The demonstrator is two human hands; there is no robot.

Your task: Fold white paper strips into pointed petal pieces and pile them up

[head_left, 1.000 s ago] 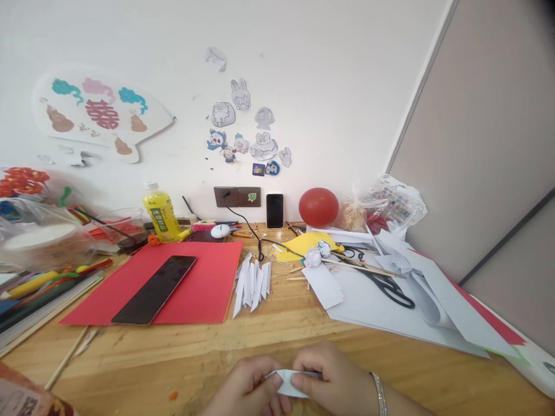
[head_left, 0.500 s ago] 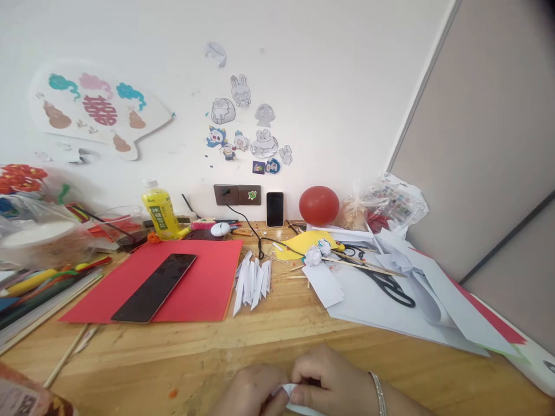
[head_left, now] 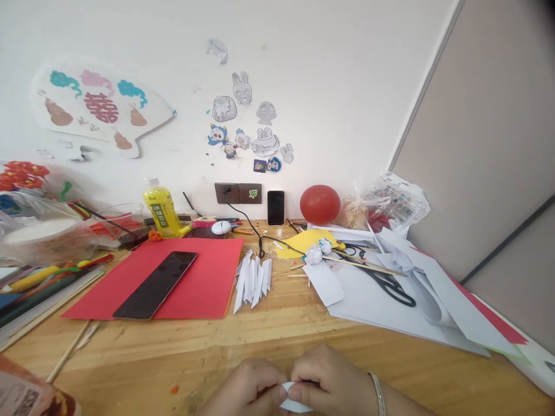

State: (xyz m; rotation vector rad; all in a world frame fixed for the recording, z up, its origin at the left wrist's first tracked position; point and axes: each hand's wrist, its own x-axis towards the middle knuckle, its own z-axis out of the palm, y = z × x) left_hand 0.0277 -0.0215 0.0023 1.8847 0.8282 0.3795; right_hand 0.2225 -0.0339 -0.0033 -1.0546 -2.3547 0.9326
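At the lower edge of the view, my left hand [head_left: 251,388] and my right hand [head_left: 323,378] meet over a small piece of white paper [head_left: 298,405]. Both are closed, thumbs side by side pinching the paper from above. Part of the paper is hidden by the fingers and the bottom edge of the picture. A silvery bracelet [head_left: 378,394] circles my right wrist. Ahead of the hands lies a cluster of folded white paper strips [head_left: 252,280] on the wooden table [head_left: 182,352].
A dark phone [head_left: 156,284] rests on a red sheet [head_left: 208,277] to the left. To the right are black-handled scissors [head_left: 396,289] on white sheets [head_left: 368,315]. Near the wall stand a yellow drink bottle [head_left: 162,211], an upright phone [head_left: 276,208] and a red balloon [head_left: 319,204].
My left hand has shifted slightly and its thumb now shows beside the right thumb on the paper. The paper has turned a little. The camera view has moved very slightly.
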